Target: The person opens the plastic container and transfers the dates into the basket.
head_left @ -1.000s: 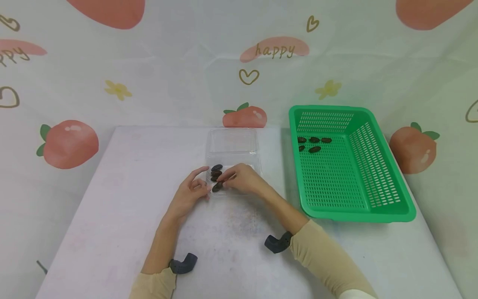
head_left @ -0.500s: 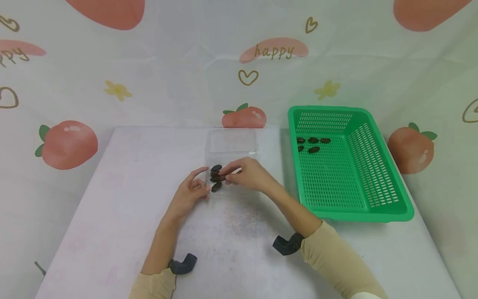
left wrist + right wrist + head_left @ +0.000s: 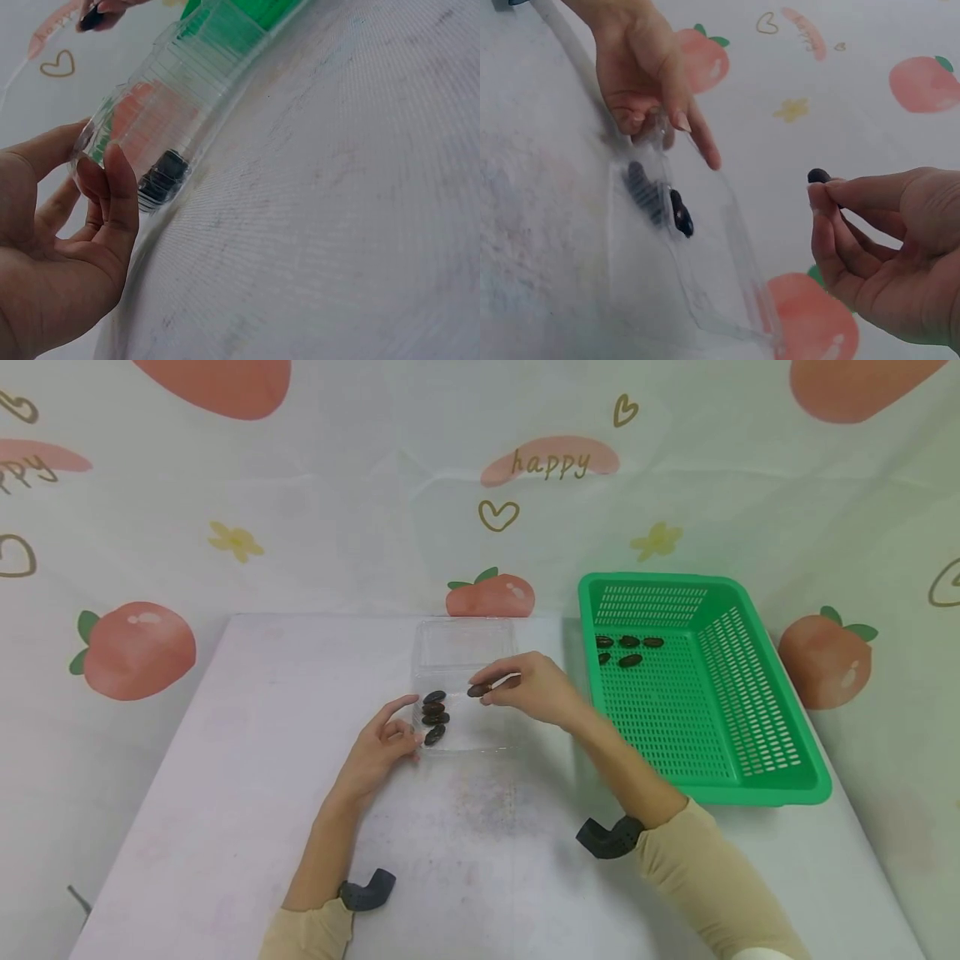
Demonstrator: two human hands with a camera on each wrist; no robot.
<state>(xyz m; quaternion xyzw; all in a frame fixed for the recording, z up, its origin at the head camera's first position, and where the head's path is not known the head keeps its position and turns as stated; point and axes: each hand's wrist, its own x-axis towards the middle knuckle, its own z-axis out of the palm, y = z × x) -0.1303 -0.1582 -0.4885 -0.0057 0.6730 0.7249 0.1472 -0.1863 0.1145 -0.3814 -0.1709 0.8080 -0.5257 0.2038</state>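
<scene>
A clear plastic clamshell box [image 3: 487,727] lies open on the table, its lid [image 3: 467,643] laid back. Several dark oval, date-like fruits [image 3: 434,708] sit along its left side. My left hand [image 3: 381,750] holds that left side, index finger at the back corner and thumb at the front. In the left wrist view, its fingers [image 3: 112,195] curl at the box's edge. My right hand [image 3: 536,689] pinches one dark oval date-like fruit [image 3: 478,691] between thumb and fingers, above the box's right half. The right wrist view shows this fruit's tip [image 3: 818,175] poking out of the fingertips.
A green slotted basket [image 3: 705,795] stands at the right of the table. Several more dark oval fruits [image 3: 631,660] lie at its back left. A white cloth with printed fruit and hearts [image 3: 360,510] hangs behind the table.
My right hand has picked one fruit from the group at the box's left and moved it up and to the right. My left hand has stayed at the box's left side.
</scene>
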